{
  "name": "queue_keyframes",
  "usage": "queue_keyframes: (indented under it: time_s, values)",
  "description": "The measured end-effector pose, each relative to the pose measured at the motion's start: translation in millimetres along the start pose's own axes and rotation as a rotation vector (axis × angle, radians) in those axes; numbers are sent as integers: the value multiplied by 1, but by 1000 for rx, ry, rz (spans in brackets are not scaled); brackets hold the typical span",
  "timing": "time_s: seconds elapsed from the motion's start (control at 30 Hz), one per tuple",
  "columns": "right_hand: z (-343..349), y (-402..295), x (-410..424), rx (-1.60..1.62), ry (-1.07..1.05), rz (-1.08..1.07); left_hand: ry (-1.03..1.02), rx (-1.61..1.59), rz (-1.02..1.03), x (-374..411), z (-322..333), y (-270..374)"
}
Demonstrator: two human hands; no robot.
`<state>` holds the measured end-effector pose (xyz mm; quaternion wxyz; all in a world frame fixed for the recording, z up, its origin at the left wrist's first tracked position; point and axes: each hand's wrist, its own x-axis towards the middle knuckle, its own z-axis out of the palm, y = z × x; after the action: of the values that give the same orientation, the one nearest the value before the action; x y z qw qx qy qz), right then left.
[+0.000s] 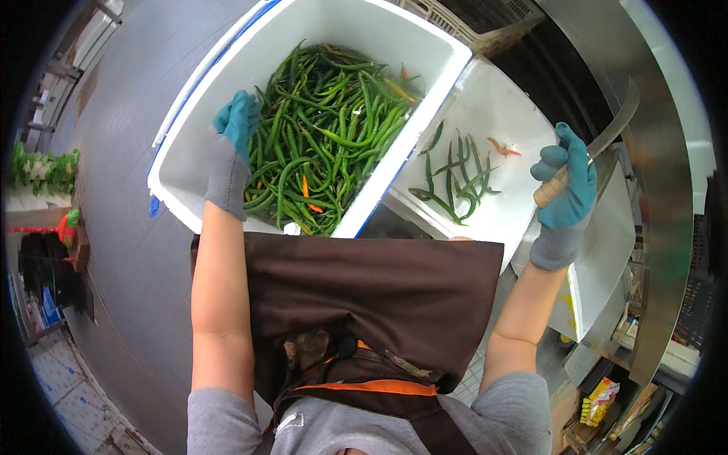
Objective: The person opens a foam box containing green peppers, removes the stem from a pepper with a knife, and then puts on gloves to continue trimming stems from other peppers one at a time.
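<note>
My right hand [570, 182], in a teal-and-grey work glove, grips the wooden handle [551, 187] of a knife with a curved blade [617, 122]. The blade points up and away to the right. My left hand [236, 122], gloved alike, is at the left edge of a heap of green chili peppers [324, 136]. Its fingers are curled, and whether anything is inside them is hidden. A white foam box [185, 153] holds this heap, with a few orange and red peppers among the green. Several green peppers [460, 170] and a red one [504, 148] lie in a shallower white foam container [512, 193].
A steel counter edge [662, 250] curves along the right side. Below my right hand stands another white foam box [606, 250]. A brown apron [369, 273] covers my lap, reaching the boxes' near edges. Grey floor [136, 273] extends at left; a plastic crate [449, 20] sits behind.
</note>
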<state>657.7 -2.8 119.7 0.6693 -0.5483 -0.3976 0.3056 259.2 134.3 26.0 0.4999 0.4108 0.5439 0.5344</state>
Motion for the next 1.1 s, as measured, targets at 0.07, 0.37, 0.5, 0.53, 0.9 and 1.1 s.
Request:
queue_keyframes:
  time_s: [0.07, 0.37, 0.5, 0.53, 0.9, 1.1]
  values:
    - [-9, 1, -1, -21, 45, 53, 17, 13, -29, 1, -1, -7]
    - [-67, 56, -10, 101, 113, 217, 0, 63, -16, 1, 8, -17]
    - [-94, 123, 3, 27, 153, 264, -7, 74, 6, 0, 4, -22]
    - [-102, 150, 7, -45, 162, 329, -10, 60, 14, -4, 3, -22]
    - [-83, 354, 25, -1361, -321, 631, -1, 259, -48, 3, 5, -39]
    - [-83, 317, 19, -1208, -370, 381, -40, 211, -4, -5, 0, -32]
